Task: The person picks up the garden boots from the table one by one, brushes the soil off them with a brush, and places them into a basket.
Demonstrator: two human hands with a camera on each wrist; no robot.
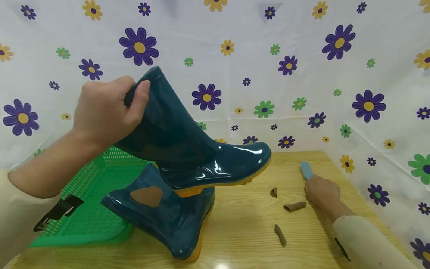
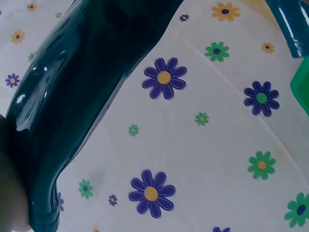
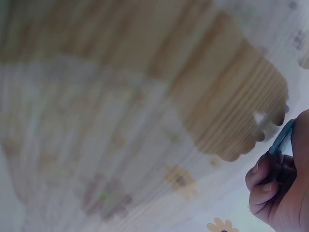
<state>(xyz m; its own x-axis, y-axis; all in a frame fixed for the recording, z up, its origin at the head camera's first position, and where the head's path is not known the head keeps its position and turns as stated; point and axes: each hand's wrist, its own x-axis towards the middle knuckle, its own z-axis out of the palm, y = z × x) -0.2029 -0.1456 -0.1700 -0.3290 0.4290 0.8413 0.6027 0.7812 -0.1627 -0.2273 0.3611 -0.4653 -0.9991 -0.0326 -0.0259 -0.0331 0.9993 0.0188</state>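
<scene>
My left hand (image 1: 107, 106) grips the top of a dark teal rubber boot (image 1: 188, 138), thumb outside the rim, and holds it raised with its toe to the right. This boot's shaft (image 2: 91, 72) fills the left of the left wrist view. A second rubber boot (image 1: 181, 220), with a brown patch (image 1: 146, 197) on its shaft, lies below on the table, partly hidden. At the right, low by the tabletop, my right hand (image 1: 322, 192) holds a light blue, narrow tool (image 1: 306, 170); its kind I cannot tell. The right wrist view shows fingers (image 3: 263, 193) curled round it.
A green plastic basket (image 1: 84, 239) stands at the left, beside the lying boot. Several brown curled pieces (image 1: 295, 206) are scattered on the wooden table (image 1: 242, 224), between the boots and my right hand. A flowered white cloth (image 1: 235, 74) hangs behind and along the right side.
</scene>
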